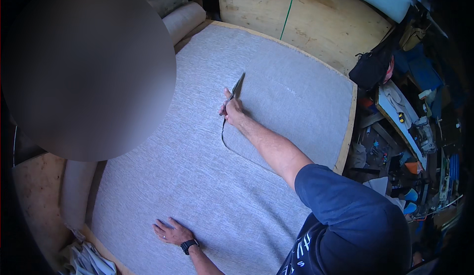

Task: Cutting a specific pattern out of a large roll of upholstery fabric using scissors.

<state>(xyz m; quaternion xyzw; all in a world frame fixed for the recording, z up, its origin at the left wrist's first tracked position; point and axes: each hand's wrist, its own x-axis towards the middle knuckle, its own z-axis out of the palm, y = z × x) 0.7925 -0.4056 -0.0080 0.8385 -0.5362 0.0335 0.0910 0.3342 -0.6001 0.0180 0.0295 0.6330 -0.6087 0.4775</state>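
Grey woven fabric (207,176) lies spread over a large wooden-edged table (353,107). My right hand (232,111) is closed round dark scissors (239,83) near the middle of the cloth, blades pointing to the far side. A curved cut edge runs from beneath that hand toward the right, under my forearm. At the near left, my left hand (173,232) rests flat on the fabric, fingers spread, holding nothing. It wears a ring and a black wristwatch (188,246). Soft folds cross the cloth between my left hand and my body.
A fabric roll (185,20) lies at the far left corner; another roll (79,191) is on the left side. Crumpled cloth (91,260) hangs at the near left. A black bag (368,70) and a cluttered workbench (405,117) stand right. A large blurred disc covers the upper left.
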